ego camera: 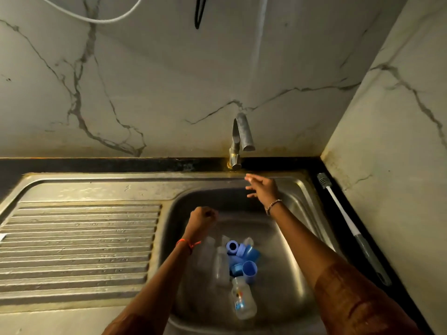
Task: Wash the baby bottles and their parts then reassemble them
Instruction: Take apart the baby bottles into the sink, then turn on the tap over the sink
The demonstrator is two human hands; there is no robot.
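Bottles in sink: light, stiff plastic, likely slippery wet, grasp round body | left hand fisted, nothing visibly held | right hand spread wide near tap

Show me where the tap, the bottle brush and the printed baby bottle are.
tap (244, 132), head view, on the bent spout
bottle brush (343, 213), head view, on its white handle
printed baby bottle (243, 302), head view, on its clear body

bottles and blue parts crowding the basin's near half, far half open, tap overhanging back rim
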